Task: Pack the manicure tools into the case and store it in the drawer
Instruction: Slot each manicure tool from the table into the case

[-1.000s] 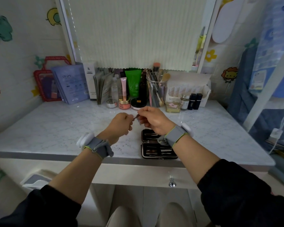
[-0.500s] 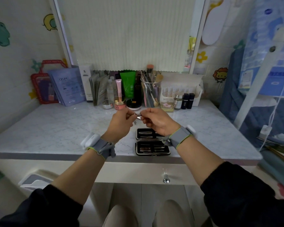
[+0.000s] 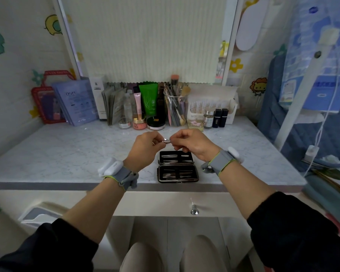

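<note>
Both hands: left hand (image 3: 147,147) and right hand (image 3: 190,143) still pinch 1 small metal tool (image 3: 166,141) | above open case (image 3: 177,166), unchanged | tool not yet packed

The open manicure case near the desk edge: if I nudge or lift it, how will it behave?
The case lies flat and opened wide, so it probably slides rather than tips. Lifted by one half, it would likely fold at the hinge. It sits close to the desk edge, so a push toward you could drop it.

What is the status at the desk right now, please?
Left hand and right hand both pinch one small metal tool. Case open beneath, tools inside. Drawer shut.
</note>
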Demonstrator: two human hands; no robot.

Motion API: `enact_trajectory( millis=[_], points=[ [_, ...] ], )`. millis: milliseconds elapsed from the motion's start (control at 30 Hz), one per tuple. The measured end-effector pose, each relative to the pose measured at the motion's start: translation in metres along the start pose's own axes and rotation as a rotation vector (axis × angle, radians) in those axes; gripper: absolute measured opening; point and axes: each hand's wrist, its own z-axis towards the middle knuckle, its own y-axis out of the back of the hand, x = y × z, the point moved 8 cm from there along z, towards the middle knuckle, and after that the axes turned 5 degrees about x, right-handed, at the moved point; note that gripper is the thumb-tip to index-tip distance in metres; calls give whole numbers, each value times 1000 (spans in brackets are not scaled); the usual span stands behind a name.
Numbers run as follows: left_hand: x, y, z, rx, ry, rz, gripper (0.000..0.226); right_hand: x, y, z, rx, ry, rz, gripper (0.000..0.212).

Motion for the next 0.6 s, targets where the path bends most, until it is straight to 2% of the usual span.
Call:
enact_trajectory(
  millis=[100,233,600],
  points=[
    [2,-3,3,-7,-11,117,15,-6,15,-2,-91,-14,-166,4],
    [6,-12,4,13,-2,219,14,-14,30,-4,-175,-49,-511,15],
    [3,-24,5,66,-24,303,12,-25,34,-10,-155,-90,-605,23]
  ],
)
